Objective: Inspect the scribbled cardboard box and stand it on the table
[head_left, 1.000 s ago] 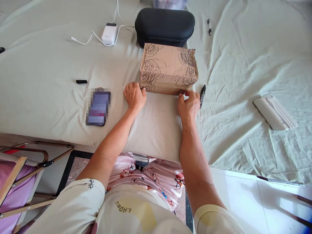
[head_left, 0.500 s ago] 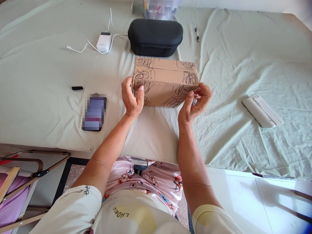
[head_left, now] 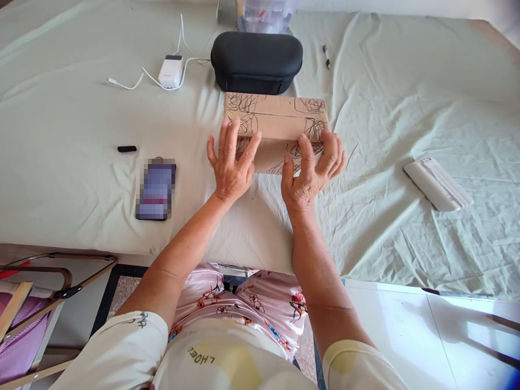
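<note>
A closed brown cardboard box (head_left: 280, 116), scribbled with black loops at its corners, rests in front of me on the cloth-covered table. My left hand (head_left: 233, 165) is at its left front corner, fingers spread over the edge. Over the right front part is my right hand (head_left: 311, 168), its fingers apart and slightly bent. Both hands cover parts of the box's front face. Whether the fingertips touch the cardboard or hover just above it, I cannot tell. Neither hand grips anything.
Behind the box sit a black hard case (head_left: 257, 62) and a clear plastic container (head_left: 266, 15). To the left are a white charger (head_left: 170, 71) with its cable, a small black cap (head_left: 127, 149) and a phone (head_left: 155, 192). A pen (head_left: 326, 57) and a pale pouch-like object (head_left: 439, 184) lie right.
Both hands have loosened from the box's sides, and their fingers have spread over its front edge. The box now sits flat, about where it was.
</note>
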A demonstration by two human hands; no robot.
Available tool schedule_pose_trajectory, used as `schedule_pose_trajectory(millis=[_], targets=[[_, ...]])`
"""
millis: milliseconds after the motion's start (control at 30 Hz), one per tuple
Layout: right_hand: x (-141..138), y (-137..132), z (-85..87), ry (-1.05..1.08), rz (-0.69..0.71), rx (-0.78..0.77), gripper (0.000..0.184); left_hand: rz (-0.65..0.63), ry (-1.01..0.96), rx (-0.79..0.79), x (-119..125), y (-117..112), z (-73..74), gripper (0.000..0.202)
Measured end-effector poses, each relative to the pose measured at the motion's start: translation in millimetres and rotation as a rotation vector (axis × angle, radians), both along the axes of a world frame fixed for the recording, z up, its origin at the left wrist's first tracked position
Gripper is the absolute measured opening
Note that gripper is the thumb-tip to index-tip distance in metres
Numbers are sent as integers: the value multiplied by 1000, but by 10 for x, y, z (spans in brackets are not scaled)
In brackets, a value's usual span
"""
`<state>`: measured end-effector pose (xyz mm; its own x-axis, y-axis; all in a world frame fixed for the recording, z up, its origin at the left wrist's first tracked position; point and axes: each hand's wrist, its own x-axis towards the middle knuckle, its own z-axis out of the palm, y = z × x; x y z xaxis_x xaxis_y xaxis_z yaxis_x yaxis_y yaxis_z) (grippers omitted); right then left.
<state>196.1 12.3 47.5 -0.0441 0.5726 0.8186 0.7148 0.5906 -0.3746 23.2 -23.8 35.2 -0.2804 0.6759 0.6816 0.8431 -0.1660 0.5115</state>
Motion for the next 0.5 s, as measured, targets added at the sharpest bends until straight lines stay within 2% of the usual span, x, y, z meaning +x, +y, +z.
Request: schedule_pose_trajectory(millis=[133,233,300,367,500], targets=[[-151,-93,60,-38,121,-173,44,-97,-57,-85,91,-21,44,45],[-231,-139,111,-55,177,-310,47,-96,-76,-87,96,-18,57,45],[-243,-148,125,-73,155,-305,46,-92,-71,-75,79,-8,49,44],[-209,-126,108,-84,105,-230,45,-91,-39,-68,62,-3,37,45],[-14,51,-40,-47,3,-128,49,-68,21,-104,30,-23,47,48]])
